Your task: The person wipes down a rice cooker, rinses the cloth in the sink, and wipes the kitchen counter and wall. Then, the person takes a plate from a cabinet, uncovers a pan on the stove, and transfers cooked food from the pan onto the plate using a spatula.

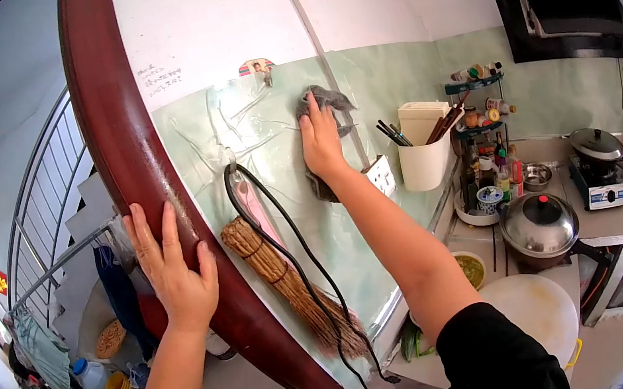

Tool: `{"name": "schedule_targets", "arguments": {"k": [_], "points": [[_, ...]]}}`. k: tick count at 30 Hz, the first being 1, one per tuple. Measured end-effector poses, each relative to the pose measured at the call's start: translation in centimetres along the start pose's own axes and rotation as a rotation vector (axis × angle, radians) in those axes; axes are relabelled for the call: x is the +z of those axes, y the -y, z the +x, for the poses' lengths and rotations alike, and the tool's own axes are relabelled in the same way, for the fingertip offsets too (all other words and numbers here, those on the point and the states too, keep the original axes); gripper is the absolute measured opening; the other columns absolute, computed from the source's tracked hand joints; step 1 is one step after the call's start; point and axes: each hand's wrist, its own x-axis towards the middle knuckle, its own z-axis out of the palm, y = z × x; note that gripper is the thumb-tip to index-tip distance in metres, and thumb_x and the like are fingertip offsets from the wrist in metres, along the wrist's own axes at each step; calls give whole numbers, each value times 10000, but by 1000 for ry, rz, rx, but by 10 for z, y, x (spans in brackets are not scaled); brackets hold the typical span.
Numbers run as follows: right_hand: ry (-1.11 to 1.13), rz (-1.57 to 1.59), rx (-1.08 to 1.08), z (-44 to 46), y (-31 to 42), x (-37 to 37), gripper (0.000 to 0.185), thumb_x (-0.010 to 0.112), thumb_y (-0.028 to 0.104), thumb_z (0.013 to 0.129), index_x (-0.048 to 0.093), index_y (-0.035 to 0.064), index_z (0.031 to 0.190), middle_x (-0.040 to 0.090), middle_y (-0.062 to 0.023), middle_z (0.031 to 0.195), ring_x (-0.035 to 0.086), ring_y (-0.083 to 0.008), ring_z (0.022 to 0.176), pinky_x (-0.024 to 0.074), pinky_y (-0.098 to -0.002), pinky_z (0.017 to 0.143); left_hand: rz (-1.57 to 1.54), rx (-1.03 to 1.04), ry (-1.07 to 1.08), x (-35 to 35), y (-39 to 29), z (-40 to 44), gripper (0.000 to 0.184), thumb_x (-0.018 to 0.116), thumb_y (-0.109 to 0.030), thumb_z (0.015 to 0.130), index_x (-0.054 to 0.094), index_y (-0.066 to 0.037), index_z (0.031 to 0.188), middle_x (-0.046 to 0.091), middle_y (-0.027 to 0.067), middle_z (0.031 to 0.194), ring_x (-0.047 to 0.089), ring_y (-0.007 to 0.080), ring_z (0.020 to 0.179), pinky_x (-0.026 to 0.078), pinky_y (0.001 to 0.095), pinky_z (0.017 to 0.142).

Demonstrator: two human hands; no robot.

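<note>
My right hand (321, 143) presses a dark grey cloth (331, 98) against the pale green wall covering (382, 71). Its fingers point upward over the cloth, and part of the cloth hangs below the palm. On the dark red wooden door frame (161, 160) rests my left hand (175, 275), fingers spread and holding nothing. Between the two hands, a bundled straw brush (293, 286) and a looped black cord (298, 269) hang from a hook on the wall. A pink strip-like object (249, 200) hangs behind the cord.
Right of my right hand are a wall socket (380, 176) and a white utensil holder (424, 165). A condiment rack (479, 129), a lidded wok (540, 229), a gas stove (600, 187) and a round board (531, 315) stand farther right. Stairs with a railing (42, 170) are left.
</note>
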Motion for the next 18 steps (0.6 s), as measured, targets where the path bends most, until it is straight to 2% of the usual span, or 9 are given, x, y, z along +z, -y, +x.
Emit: {"name": "schedule_targets", "arguments": {"k": [3, 5, 8, 10, 13, 16, 18], "points": [[100, -50, -63, -20, 17, 1, 487, 380, 190, 863, 250, 24, 1302, 356, -320, 1194, 278, -472, 1141, 204, -461, 986, 9, -8, 3, -1, -1, 1, 579, 517, -64, 711, 340, -39, 1261, 162, 209, 1364, 137, 403, 1259, 134, 473, 1015], [260, -64, -156, -37, 40, -4, 493, 378, 196, 865, 237, 65, 1318, 366, -301, 1200, 279, -461, 1149, 194, -459, 994, -5, -5, -3, 1, 0, 1, 576, 518, -65, 714, 341, -41, 1261, 163, 210, 1364, 136, 405, 1259, 138, 475, 1013], [296, -2, -245, -35, 43, -4, 491, 375, 190, 867, 231, 97, 1327, 376, -287, 1202, 298, -450, 1142, 187, -461, 997, 22, 4, -8, 1, 1, 0, 593, 560, -77, 698, 361, -67, 1256, 168, 198, 1364, 145, 397, 1259, 172, 466, 1007], [321, 55, -305, -13, 56, -4, 475, 383, 184, 864, 263, 91, 1315, 387, -280, 1195, 377, -431, 1071, 239, -446, 962, 20, 25, -14, 2, 1, 0, 566, 517, -58, 728, 342, -53, 1266, 157, 206, 1368, 139, 397, 1261, 145, 467, 1014], [187, 137, -509, 14, 64, 6, 417, 424, 168, 840, 378, 40, 1234, 465, -258, 1116, 440, -391, 990, 306, -423, 910, 7, 63, -39, 4, 3, 0, 544, 508, -49, 747, 345, -58, 1266, 160, 203, 1370, 142, 386, 1264, 149, 458, 1016], [202, 88, -440, 6, 65, 0, 403, 437, 156, 833, 398, 53, 1221, 484, -233, 1096, 449, -371, 983, 319, -409, 905, 18, 47, -35, 5, 0, -1, 543, 508, -45, 746, 350, -58, 1266, 173, 203, 1365, 142, 389, 1263, 146, 451, 1017], [263, 42, -361, 5, 61, -4, 407, 435, 135, 840, 384, 131, 1244, 463, -200, 1138, 434, -366, 1014, 347, -394, 887, 13, 51, -40, 4, 3, 1, 549, 510, -45, 739, 354, -59, 1265, 172, 206, 1364, 146, 392, 1261, 143, 454, 1017]]}}
